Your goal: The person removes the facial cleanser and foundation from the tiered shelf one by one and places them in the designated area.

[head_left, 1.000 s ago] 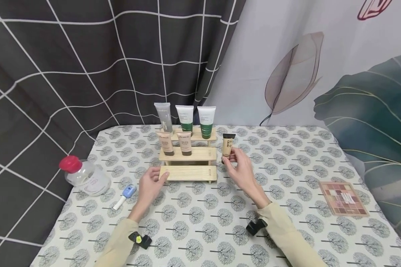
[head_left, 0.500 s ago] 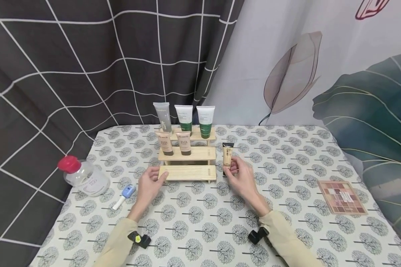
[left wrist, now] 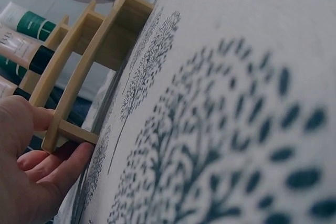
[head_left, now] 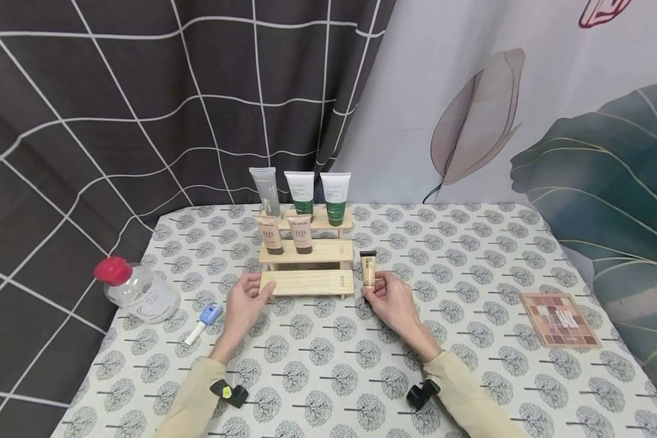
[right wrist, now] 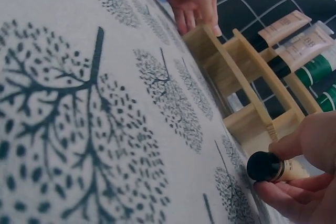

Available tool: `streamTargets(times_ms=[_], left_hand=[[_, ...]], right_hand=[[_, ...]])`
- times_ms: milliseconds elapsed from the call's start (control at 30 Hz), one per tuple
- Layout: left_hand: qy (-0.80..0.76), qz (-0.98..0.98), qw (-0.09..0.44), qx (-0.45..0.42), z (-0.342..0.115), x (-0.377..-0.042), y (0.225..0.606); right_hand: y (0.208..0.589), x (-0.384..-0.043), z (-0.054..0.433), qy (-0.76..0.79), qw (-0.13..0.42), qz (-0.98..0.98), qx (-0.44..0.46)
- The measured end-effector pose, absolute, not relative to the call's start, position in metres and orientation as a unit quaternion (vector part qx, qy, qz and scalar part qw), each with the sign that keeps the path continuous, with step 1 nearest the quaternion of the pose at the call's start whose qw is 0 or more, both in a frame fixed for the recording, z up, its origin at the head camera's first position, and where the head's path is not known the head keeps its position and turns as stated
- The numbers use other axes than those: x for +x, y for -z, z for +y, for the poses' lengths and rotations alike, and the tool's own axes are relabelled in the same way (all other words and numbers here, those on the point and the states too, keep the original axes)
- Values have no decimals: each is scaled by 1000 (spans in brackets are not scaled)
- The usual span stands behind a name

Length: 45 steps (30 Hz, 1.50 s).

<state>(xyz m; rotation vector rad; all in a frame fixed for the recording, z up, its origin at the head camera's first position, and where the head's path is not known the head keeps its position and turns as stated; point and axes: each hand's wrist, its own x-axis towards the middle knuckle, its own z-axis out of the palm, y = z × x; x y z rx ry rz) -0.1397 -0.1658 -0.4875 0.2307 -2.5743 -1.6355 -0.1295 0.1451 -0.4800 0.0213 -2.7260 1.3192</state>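
Pinching gold cosmetic tube (head_left: 368,267) between thumb and fingers of right hand (head_left: 392,302), near upright, black cap (right wrist: 264,166) down, just right of lowest tier (head_left: 306,283) of three-tier wooden rack (left wrist: 82,80). Can't tell if touching tree-print tablecloth (head_left: 328,365). Gripping left end of that tier with left hand (head_left: 245,302), thumb at plank edge, fingers curled below; apparently bracing. Judging by BB cream tubes (head_left: 300,231) on middle tier ahead of left hand, plus green-and-white tubes (head_left: 336,198) and gray tube (head_left: 265,188) on top tier farther ahead, likely at stocking lowest tier. Next, probably needs slight lift, shift from right hand's side toward left hand, then gentle cap-down set. Could tip on small cap; release slowly, brace firmly with left.
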Motion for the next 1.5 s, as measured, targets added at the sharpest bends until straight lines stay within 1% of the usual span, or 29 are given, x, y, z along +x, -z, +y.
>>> streamTargets(times_ms=[133, 333, 500, 667, 733, 833, 1033, 1233, 1333, 1500], left_hand=[[535, -840, 42, 77, -166, -140, 487], [539, -838, 41, 77, -166, -140, 488], [542, -836, 42, 75, -166, -139, 488], [546, -833, 39, 76, -164, -140, 488], [547, -833, 39, 77, -164, -140, 489], [544, -835, 39, 79, -165, -140, 489], [535, -840, 38, 78, -167, -140, 489], [533, -841, 31, 81, -166, -140, 487], [533, -841, 31, 83, -165, -139, 487], [533, -841, 34, 81, -165, -138, 486]], right_hand=[[482, -130, 145, -420, 41, -907, -2], [479, -130, 145, -395, 32, -918, -15], [475, -131, 147, -380, 11, -924, -27], [471, -131, 154, -372, -8, -928, -26], [468, -132, 157, -366, -7, -931, -19], [459, -136, 160, -358, 12, -934, -3], [434, -148, 159, -370, 81, -924, 50], [414, -157, 147, -388, 125, -911, 67], [404, -161, 137, -396, 136, -905, 77], [393, -169, 119, -426, 132, -888, 111]])
